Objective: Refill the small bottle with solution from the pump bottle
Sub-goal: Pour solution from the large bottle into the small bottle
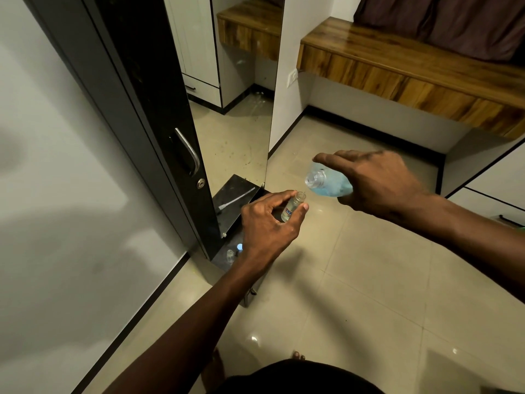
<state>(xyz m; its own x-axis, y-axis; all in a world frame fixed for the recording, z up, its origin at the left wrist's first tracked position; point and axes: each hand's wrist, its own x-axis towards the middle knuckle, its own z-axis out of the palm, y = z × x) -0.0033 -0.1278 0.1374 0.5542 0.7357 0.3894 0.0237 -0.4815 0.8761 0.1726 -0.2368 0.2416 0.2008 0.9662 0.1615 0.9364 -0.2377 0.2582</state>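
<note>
My left hand (pixel 265 223) grips a small clear bottle (pixel 292 207) with a red and blue label, held upright with its mouth open. My right hand (pixel 375 180) holds the larger clear bottle (pixel 326 182) of blue solution, tilted on its side. Its open neck points down and left, just above and to the right of the small bottle's mouth, with a small gap between them. The pump head with its white tube (pixel 235 198) lies on the low black shelf (pixel 227 194) behind my left hand.
A dark wardrobe door with a metal handle (pixel 187 150) stands at the left, beside a tall mirror (pixel 241 95). A small cap (pixel 240 247) and a clear piece (pixel 230 255) lie on the shelf near my wrist. A wooden counter (pixel 412 69) runs along the right. Beige floor tiles lie below.
</note>
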